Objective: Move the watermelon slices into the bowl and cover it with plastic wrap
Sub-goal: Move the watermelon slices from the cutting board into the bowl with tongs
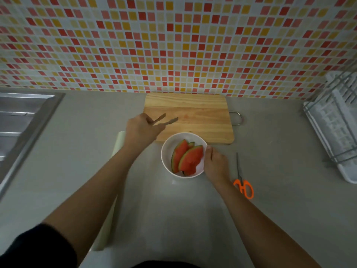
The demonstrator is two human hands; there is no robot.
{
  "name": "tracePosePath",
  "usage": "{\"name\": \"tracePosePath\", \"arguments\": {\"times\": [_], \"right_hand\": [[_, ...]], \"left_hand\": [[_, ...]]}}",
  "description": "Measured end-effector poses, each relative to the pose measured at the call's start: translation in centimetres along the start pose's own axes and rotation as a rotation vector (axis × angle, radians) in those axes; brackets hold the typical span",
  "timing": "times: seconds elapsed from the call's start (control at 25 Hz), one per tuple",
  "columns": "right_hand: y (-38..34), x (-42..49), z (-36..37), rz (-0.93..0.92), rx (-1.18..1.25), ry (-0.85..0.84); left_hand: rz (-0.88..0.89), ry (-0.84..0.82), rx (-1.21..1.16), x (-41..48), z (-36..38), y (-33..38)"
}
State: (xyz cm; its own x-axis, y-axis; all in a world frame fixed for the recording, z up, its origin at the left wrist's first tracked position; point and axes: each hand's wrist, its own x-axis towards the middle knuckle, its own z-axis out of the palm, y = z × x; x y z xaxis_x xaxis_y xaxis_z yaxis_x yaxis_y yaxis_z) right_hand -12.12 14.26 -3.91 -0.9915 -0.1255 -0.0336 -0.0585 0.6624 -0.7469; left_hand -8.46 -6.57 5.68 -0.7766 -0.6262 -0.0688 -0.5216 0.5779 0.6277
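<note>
Mosaic tiled wall (pixel 173 45) in red, orange, yellow and white fills the 12 o'clock half of the view, above a plain grey desk (pixel 270 142). A stainless steel sink (pixel 23 117) sits at 9 o'clock and a white wire dish rack (pixel 336 128) at 3 o'clock. A rectangular pale wooden cutting board (pixel 193 113) lies against the wall with no fruit on it. At its 8 o'clock a long pale roll of plastic wrap (pixel 119 141) runs under the left forearm towards 6 o'clock. A round white bowl (pixel 166 151) overlaps the board's near edge and holds the red, green-rinded watermelon slices (pixel 190 159), leaning on one another. Orange-handled scissors (pixel 243 185) lie at the bowl's 4 o'clock, well apart from it. The moving step looks finished, so the covering comes next. To do it well, the tongs should go down clear of the bowl, and the slices should sit below the rim so the film can stretch flat. The left grip (pixel 142 130) is clenched round slim brownish tongs (pixel 170 120), their tips parted and empty over the board. The right grip (pixel 215 164) grasps the bowl's rim at 3 o'clock, fingers curled over its edge, steadying it.
</note>
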Motion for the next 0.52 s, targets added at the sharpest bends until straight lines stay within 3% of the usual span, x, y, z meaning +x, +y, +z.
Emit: {"name": "tracePosePath", "arguments": {"times": [0.16,0.52], "right_hand": [[0.3,0.1,0.2,0.013,-0.010,0.011],[0.9,0.2,0.4,0.020,-0.029,-0.001]], "left_hand": [[-0.108,0.061,-0.049,5.1,4.7,-0.3],[-0.133,0.138,0.018,8.4,10.0,-1.9]]}}
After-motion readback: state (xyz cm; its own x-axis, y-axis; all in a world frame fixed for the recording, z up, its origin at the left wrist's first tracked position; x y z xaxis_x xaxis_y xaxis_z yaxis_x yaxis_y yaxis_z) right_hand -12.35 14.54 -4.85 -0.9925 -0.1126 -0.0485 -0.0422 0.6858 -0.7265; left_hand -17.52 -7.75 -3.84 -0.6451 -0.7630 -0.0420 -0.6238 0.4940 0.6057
